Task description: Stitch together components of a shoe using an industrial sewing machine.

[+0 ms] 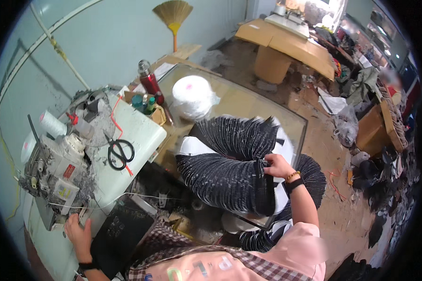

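A long stack of thin dark knitted pieces [215, 178], pressed face to face, curves in a U over a white sheet on the glass-topped table [260, 100]. At its right side my right hand [279, 166] has its fingers closed on the edge of the pieces; how many it pinches is hidden. My left hand [78, 232] is at the front of the pale sewing table [143, 129], beside the sewing machine [63, 171]. Its thumb is spread from the fingers and nothing shows in it. Black-handled scissors [120, 154] lie on the sewing table, right of the machine.
A white thread cone [192, 96], a red flask [150, 80] and a box of small bottles [157, 112] stand behind. A dark board [119, 236] is near my left arm. More dark stacked pieces [312, 175] hang beyond my right arm. Scraps litter the floor [328, 225].
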Demonstrator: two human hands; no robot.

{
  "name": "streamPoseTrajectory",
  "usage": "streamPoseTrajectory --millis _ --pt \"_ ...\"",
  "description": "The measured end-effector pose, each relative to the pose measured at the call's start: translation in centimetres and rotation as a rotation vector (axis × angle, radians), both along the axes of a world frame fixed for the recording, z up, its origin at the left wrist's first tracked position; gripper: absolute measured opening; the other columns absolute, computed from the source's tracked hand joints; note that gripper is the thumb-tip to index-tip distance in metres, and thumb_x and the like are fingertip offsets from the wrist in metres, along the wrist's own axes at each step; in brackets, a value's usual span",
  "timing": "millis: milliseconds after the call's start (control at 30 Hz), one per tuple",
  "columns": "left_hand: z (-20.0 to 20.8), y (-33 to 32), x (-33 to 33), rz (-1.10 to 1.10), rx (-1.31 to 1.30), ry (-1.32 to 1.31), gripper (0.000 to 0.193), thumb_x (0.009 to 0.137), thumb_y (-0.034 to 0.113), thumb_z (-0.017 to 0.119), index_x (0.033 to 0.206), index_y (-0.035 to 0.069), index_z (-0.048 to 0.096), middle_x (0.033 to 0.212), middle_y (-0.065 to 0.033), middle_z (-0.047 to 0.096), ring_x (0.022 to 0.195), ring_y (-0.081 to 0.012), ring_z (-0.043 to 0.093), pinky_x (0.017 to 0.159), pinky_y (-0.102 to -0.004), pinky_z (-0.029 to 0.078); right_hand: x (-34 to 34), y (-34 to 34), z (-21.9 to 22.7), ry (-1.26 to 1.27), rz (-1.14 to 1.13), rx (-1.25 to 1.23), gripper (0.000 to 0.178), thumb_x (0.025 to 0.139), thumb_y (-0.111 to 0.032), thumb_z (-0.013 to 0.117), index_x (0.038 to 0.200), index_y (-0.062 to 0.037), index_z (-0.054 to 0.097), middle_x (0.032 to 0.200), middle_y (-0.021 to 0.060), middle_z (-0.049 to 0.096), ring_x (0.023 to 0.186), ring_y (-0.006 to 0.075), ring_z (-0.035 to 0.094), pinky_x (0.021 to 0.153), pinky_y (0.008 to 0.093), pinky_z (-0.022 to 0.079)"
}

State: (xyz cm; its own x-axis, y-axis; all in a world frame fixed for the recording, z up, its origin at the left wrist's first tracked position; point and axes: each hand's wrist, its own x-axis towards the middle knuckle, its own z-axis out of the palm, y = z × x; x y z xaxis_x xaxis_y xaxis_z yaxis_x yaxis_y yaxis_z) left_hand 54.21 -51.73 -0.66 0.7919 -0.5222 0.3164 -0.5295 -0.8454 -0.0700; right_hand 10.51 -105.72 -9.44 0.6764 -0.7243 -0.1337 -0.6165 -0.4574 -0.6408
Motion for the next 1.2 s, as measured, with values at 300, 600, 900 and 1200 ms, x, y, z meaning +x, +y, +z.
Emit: streamPoseTrajectory --millis 300,600,900,1200 --pt "1.0 -18.4 -11.9 -0.807 -0.520 0.953 0.033 0.085 0.014 0.071 0.113 -0.002 0.065 0.116 -0.0184 0.066 0.107 -0.0334 0.064 0.097 -0.0385 0.048 1.9 -2.2 -0.4 0.316 0.116 -0.194 0.033 0.071 -0.014 0.065 0.103 -0.0072 0.070 0.094 0.0178 0.067 0.091 0.0371 0.065 0.082 0.0448 0.053" --pt "-11.0 -33.4 -10.4 -0.715 -0.580 0.722 0.067 0.085 0.023 0.072 0.138 -0.005 0.042 0.140 -0.0277 0.046 0.131 -0.0415 0.044 0.111 -0.0436 0.035 15.3 7.8 2.6 -0.286 0.075 -0.185 0.022 0.084 -0.013 0.064 0.103 -0.0012 0.069 0.102 0.0191 0.068 0.097 0.0364 0.065 0.086 0.0430 0.052" --pt "-11.4 -35.4 -4.8 -0.673 -0.589 0.964 0.058 0.088 0.023 0.070 0.137 -0.001 0.049 0.136 -0.0230 0.055 0.127 -0.0334 0.053 0.107 -0.0392 0.040 19.2 16.0 5.6 -0.537 0.274 -0.127 0.025 0.080 -0.012 0.064 0.104 -0.0039 0.063 0.092 0.0197 0.067 0.089 0.0385 0.065 0.079 0.0469 0.053" --pt "-13.7 -36.7 -5.2 -0.629 -0.423 1.031 0.078 0.088 0.030 0.069 0.150 0.003 0.030 0.148 -0.0263 0.041 0.138 -0.0378 0.040 0.113 -0.0410 0.032 12.1 23.4 5.7 -0.503 0.271 0.543 0.016 0.088 -0.013 0.061 0.100 -0.0030 0.066 0.088 0.0149 0.068 0.083 0.0318 0.067 0.076 0.0395 0.053"
